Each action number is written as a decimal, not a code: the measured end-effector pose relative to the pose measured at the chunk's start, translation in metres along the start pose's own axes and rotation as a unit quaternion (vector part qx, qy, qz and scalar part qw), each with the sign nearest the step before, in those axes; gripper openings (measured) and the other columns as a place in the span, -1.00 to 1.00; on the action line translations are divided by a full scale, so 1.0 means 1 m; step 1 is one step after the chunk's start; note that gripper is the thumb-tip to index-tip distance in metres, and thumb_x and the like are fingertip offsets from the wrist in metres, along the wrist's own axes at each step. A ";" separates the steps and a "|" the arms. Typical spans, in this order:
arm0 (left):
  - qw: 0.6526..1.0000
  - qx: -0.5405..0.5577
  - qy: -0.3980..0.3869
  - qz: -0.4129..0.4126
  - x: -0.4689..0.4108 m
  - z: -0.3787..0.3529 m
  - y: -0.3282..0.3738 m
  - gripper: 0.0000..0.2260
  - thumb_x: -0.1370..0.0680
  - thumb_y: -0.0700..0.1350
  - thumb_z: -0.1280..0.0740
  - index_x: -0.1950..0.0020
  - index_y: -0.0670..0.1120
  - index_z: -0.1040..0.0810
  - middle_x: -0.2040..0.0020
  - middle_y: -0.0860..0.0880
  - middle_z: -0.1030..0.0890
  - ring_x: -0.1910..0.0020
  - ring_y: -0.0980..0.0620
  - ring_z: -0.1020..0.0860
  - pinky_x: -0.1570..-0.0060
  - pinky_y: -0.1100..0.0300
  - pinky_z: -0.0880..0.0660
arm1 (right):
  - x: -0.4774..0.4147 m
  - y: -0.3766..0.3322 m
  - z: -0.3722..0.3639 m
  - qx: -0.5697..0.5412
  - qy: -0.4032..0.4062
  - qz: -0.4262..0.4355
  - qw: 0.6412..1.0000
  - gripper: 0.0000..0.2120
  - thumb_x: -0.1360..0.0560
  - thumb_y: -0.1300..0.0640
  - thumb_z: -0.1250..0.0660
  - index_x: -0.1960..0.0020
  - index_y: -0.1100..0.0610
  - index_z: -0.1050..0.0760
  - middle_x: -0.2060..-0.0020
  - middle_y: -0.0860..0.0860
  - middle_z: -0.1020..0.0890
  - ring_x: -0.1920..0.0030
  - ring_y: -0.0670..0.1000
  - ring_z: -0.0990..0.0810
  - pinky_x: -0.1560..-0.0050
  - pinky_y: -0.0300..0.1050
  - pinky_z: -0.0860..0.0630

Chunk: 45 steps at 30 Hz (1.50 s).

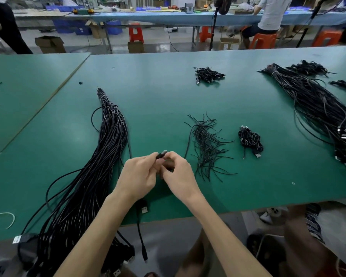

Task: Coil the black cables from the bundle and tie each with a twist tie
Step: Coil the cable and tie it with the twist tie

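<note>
Both hands meet just right of the long cable bundle — the left hand pinches a USB plug, the right hand is curled beside it, its hold hidden. Keep loops even and tight; twist ties lie right of the bundle.

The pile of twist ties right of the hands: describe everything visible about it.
The pile of twist ties is a loose scatter of thin, black, wire-like strands, mostly straight, some bent at the ends, crossing one another at many angles. It lies flat on the green table, between the right hand and a small heap of coiled cables. Neither hand touches it.
</note>
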<state>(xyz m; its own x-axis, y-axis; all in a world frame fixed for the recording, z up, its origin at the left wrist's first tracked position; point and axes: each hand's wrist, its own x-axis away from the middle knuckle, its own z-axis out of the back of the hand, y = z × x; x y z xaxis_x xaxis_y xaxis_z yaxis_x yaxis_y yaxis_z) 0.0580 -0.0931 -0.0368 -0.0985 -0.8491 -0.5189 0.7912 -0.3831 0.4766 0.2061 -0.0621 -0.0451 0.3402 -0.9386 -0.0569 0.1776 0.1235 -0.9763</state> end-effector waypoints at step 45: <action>0.858 0.424 -0.010 0.288 -0.007 0.003 0.001 -0.70 -0.61 0.10 -0.35 -0.05 -0.07 -0.77 0.07 -0.19 -0.74 0.06 -0.10 -0.71 -0.19 -0.09 -0.62 | 0.002 0.004 0.005 -0.128 0.026 0.071 0.989 -0.91 -0.64 0.19 -0.37 -0.05 0.18 -0.64 0.20 0.07 -0.74 0.16 0.01 -0.71 0.06 -0.16 -0.61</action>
<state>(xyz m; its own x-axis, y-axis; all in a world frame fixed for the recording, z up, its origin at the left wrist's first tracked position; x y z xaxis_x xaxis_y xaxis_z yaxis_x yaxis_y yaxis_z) 0.0571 -0.0886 -0.0305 0.1453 -0.9893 -0.0148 -0.0120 -0.0167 0.9998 0.2122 -0.0618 -0.0482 0.2952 -0.9338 -0.2023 -0.1100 0.1771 -0.9780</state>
